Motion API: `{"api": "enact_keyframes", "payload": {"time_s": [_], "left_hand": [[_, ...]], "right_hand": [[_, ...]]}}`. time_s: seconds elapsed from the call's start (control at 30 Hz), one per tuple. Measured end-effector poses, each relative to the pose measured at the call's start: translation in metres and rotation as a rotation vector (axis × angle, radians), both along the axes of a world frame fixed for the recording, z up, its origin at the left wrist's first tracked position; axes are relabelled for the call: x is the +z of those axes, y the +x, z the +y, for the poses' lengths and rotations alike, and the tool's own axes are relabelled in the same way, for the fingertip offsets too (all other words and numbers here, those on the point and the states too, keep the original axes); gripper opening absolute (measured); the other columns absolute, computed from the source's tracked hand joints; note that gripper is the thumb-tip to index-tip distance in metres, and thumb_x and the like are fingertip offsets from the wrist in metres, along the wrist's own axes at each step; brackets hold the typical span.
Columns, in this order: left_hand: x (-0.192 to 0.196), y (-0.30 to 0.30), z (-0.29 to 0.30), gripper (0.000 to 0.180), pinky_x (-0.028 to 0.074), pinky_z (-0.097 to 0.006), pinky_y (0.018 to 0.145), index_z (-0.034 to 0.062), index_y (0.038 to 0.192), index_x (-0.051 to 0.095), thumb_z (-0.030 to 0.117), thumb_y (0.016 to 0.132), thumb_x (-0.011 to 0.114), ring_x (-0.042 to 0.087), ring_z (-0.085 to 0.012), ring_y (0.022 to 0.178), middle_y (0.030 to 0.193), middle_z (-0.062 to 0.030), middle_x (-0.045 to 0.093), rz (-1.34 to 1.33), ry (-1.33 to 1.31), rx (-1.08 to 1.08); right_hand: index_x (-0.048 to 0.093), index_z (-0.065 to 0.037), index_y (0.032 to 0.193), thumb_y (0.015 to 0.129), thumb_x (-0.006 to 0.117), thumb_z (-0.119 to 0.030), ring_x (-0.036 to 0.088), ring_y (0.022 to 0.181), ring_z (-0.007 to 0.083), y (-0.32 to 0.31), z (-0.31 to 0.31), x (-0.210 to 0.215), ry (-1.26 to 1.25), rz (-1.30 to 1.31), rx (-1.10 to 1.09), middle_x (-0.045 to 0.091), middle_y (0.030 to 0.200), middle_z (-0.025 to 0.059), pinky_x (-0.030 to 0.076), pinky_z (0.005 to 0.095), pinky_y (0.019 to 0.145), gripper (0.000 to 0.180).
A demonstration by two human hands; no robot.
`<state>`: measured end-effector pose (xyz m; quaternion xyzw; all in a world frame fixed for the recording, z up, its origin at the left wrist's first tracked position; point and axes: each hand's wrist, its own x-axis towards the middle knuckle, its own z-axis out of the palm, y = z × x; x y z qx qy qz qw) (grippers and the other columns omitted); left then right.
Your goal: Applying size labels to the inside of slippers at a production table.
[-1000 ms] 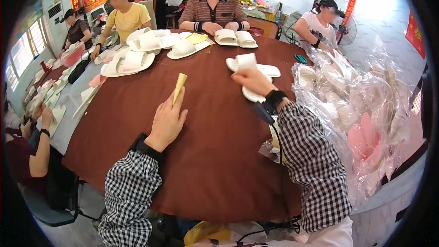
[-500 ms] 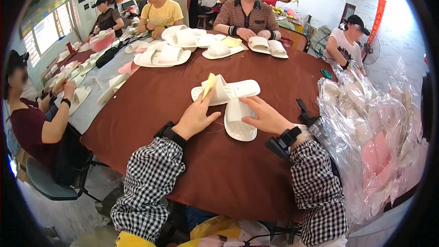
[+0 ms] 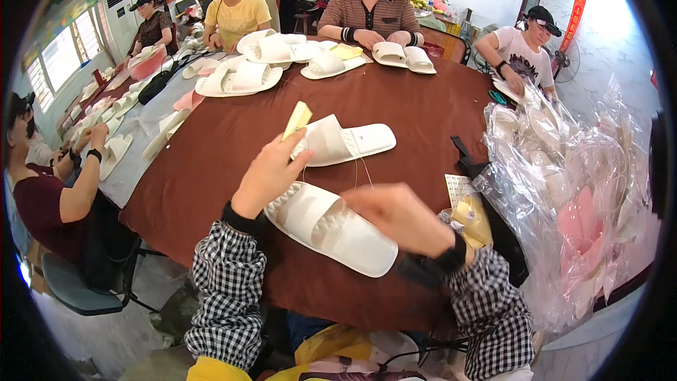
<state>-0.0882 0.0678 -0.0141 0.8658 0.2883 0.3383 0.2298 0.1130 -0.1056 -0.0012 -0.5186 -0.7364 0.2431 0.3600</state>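
Two white slippers lie on the brown cloth before me. The farther slipper (image 3: 363,140) rests crosswise, and the nearer slipper (image 3: 360,243) is slanted, one end toward my lower right. My left hand (image 3: 271,173) is closed on a folded yellow paper slip (image 3: 297,120), held upright beside the farther slipper's left end. Blurred by motion, my right hand (image 3: 405,217) is at the far edge of the nearer slipper, near its strap; whether its fingers grip is not plain. Thin thread (image 3: 361,169) runs between the slippers.
Bagged slippers (image 3: 543,134) in clear plastic fill the right side. Beside my right wrist are a yellow packet (image 3: 471,219) and a printed sheet (image 3: 458,187). More white slippers (image 3: 243,76) sit at the far edge. Several people work around the tables; green-handled scissors (image 3: 498,97) lie far right.
The nearer slipper has come closer to me and turned to a slant. My left hand, with the yellow slip, has shifted left and nearer. My right hand has moved nearer, and the sheet and packet show.
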Motion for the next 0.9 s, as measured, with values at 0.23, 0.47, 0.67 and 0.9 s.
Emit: {"api": "enact_keyframes", "payload": {"time_s": [0.23, 0.47, 0.67, 0.9], "left_hand": [[0.008, -0.013, -0.023, 0.075, 0.050, -0.043, 0.091, -0.0006, 0.144, 0.040, 0.043, 0.088, 0.067, 0.061, -0.0400, 0.111, 0.134, -0.0286, 0.051, 0.428, 0.019, -0.100], [0.005, -0.009, -0.026, 0.107, 0.045, -0.041, 0.102, -0.0049, 0.151, 0.020, 0.050, 0.077, 0.074, 0.045, -0.0429, 0.131, 0.149, -0.0326, 0.030, 0.332, -0.070, -0.201], [-0.005, -0.008, -0.012, 0.102, 0.049, -0.038, 0.092, -0.0014, 0.154, 0.015, 0.025, 0.076, 0.076, 0.056, -0.0322, 0.103, 0.133, -0.0290, 0.043, 0.191, -0.065, -0.187], [-0.006, 0.013, -0.011, 0.095, 0.046, -0.037, 0.099, 0.0015, 0.155, 0.018, 0.016, 0.077, 0.072, 0.056, -0.0302, 0.112, 0.136, -0.0244, 0.044, 0.122, -0.159, -0.334]], "right_hand": [[0.054, 0.000, 0.131, 0.088, 0.058, -0.007, 0.056, 0.118, 0.0341, 0.080, 0.118, -0.044, 0.204, -0.279, -0.296, 0.055, 0.132, 0.0217, 0.048, 0.0371, 0.096, 0.044], [0.052, -0.004, 0.136, 0.089, 0.057, -0.039, 0.044, 0.131, 0.0361, 0.084, 0.164, -0.059, -0.076, -0.491, -0.350, 0.052, 0.137, 0.0177, 0.030, 0.0520, 0.112, 0.058], [0.057, 0.001, 0.126, 0.077, 0.076, -0.048, 0.053, 0.118, 0.0373, 0.080, 0.109, -0.035, -0.291, -0.348, -0.320, 0.055, 0.124, 0.0257, 0.044, 0.0410, 0.100, 0.072], [0.044, 0.010, 0.130, 0.077, 0.077, -0.037, 0.056, 0.118, 0.0349, 0.052, 0.010, -0.033, -0.196, 0.015, -0.340, 0.056, 0.124, 0.0283, 0.045, 0.0400, 0.098, 0.078]]}}
